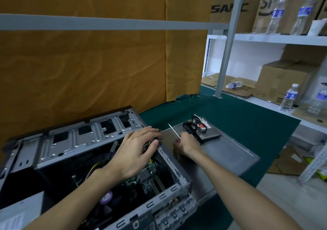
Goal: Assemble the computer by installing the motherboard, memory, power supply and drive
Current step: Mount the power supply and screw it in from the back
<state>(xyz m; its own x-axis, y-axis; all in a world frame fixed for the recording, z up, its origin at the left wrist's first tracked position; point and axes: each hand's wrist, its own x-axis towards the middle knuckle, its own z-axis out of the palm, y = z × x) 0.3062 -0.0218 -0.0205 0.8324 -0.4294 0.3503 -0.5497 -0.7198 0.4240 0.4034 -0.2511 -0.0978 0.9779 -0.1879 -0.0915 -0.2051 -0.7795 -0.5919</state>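
The open computer case (74, 141) lies on its side on the green mat, with the motherboard (146, 176) and its heatsink visible inside. My left hand (138, 150) reaches over the case's upper right corner, fingers extended and touching a dark part at the rim; what lies under the palm is hidden. My right hand (185, 144) grips a screwdriver (174, 130) just right of the case, its thin shaft pointing up and away. A hard drive (208, 132) with a coiled black and red cable (200, 123) on top rests beyond my right hand.
A grey case side panel (230, 155) lies flat on the green mat (247, 116) under the drive. White shelving on the right holds cardboard boxes (283, 81) and water bottles (289, 97). An orange cloth (88, 67) hangs behind the case.
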